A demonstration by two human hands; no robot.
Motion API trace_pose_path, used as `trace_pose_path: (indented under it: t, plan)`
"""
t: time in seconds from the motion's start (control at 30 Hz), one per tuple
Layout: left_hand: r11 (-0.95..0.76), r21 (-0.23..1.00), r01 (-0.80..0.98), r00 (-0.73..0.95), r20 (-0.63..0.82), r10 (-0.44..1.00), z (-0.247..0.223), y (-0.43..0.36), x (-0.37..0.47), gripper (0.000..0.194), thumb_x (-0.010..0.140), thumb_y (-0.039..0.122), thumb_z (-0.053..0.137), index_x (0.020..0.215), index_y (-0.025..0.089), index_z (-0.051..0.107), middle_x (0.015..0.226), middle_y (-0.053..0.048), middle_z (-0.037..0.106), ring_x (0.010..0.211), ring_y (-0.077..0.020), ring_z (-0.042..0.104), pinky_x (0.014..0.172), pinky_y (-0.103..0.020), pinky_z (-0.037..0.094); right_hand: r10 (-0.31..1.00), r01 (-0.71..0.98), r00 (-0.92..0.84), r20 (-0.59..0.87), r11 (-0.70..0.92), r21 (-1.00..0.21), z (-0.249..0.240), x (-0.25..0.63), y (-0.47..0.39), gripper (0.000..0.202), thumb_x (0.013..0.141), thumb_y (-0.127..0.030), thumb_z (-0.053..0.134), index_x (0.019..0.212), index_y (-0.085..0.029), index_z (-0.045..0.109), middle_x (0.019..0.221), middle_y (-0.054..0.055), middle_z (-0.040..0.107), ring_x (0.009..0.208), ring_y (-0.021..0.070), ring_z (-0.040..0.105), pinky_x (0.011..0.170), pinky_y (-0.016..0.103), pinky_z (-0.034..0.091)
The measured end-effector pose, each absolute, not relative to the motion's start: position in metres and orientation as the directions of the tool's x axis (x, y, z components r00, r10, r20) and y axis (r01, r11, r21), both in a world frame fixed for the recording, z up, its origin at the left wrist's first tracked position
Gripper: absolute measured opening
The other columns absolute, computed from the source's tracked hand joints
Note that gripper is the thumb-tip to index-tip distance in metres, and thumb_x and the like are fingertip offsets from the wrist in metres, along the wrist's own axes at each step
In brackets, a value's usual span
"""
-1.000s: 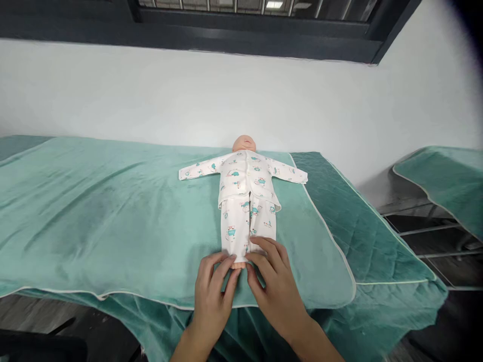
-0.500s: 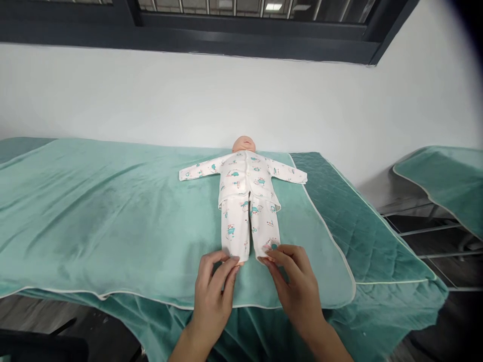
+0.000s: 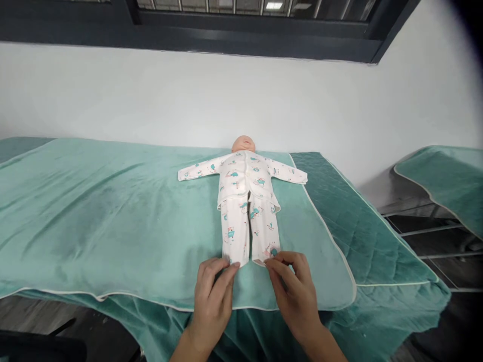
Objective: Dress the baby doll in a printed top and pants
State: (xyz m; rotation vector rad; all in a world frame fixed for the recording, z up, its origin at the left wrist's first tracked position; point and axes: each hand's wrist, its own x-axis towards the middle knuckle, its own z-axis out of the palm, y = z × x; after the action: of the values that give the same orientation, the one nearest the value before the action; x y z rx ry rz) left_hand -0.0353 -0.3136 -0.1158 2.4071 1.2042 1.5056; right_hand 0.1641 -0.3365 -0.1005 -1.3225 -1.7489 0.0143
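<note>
A baby doll (image 3: 243, 144) lies on its back with its head toward the wall, arms spread out to both sides. It wears a white printed jacket (image 3: 245, 176) and matching white trousers (image 3: 236, 231). My left hand (image 3: 214, 286) pinches the cuff of the trouser leg on the left. The cuff of the other leg is between the fingertips of my right hand (image 3: 292, 286). Both legs lie straight and slightly apart, and the doll's feet do not show.
A light green blanket (image 3: 113, 226) lies under the doll. Beneath it is a darker quilted bedspread (image 3: 362, 236) that hangs over the bed's front edge. Behind stands a white wall (image 3: 188, 95) below a dark window frame (image 3: 245, 37). Another green-covered bed (image 3: 449, 176) is at the right.
Both hands have drawn slightly toward me with the trouser cuffs. The leg ends reach a little lower, and the skin-coloured bits at the cuffs are now covered.
</note>
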Motion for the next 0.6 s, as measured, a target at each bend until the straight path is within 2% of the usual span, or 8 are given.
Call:
trace_pose_path:
  t: [0.13, 0.23, 0.43, 0.6]
  plan:
    - [-0.703, 0.376, 0.604, 0.241, 0.755, 0.61, -0.119, -0.314, -0.033, 0.051, 0.08, -0.01, 0.059, 0.124, 0.016, 0.061, 0.111, -0.011, 0.056, 0.105, -0.0212, 0.054, 0.088, -0.036, 0.049, 0.769, 0.753, -0.021, 0.638, 0.432, -0.496, -0.104, 0.163, -0.337, 0.035, 0.088, 0.0, 0.058, 0.114, -0.023, 0.062, 0.104, 0.008, 0.054, 0.097, 0.0208, 0.051, 0.079, 0.037, 0.049]
    - [-0.676, 0.387, 0.627, 0.234, 0.734, 0.638, -0.117, -0.317, -0.03, 0.05, 0.082, -0.006, 0.06, 0.126, 0.017, 0.059, 0.112, -0.011, 0.056, 0.106, -0.0216, 0.054, 0.089, -0.037, 0.049, 0.768, 0.752, -0.031, 0.64, 0.439, -0.491, -0.106, 0.162, -0.338, 0.039, 0.088, 0.0, 0.057, 0.12, -0.024, 0.061, 0.109, 0.009, 0.055, 0.1, 0.0213, 0.052, 0.08, 0.037, 0.05]
    - [-0.653, 0.404, 0.641, 0.244, 0.699, 0.672, -0.109, -0.318, -0.029, 0.04, 0.086, 0.004, 0.061, 0.124, 0.018, 0.059, 0.114, -0.01, 0.056, 0.109, -0.0224, 0.054, 0.09, -0.038, 0.048, 0.77, 0.753, -0.073, 0.634, 0.46, -0.471, -0.104, 0.166, -0.343, 0.043, 0.088, -0.004, 0.059, 0.127, -0.023, 0.059, 0.114, 0.011, 0.055, 0.104, 0.0227, 0.053, 0.083, 0.04, 0.051]
    - [-0.634, 0.437, 0.638, 0.17, 0.723, 0.67, -0.088, -0.287, -0.032, 0.031, 0.09, 0.01, 0.057, 0.119, 0.022, 0.058, 0.111, -0.009, 0.06, 0.104, -0.022, 0.056, 0.089, -0.039, 0.048, 0.747, 0.714, -0.053, 0.663, 0.493, -0.497, -0.088, 0.176, -0.33, 0.042, 0.089, -0.009, 0.06, 0.127, -0.024, 0.056, 0.113, 0.011, 0.057, 0.106, 0.0242, 0.056, 0.085, 0.042, 0.052]
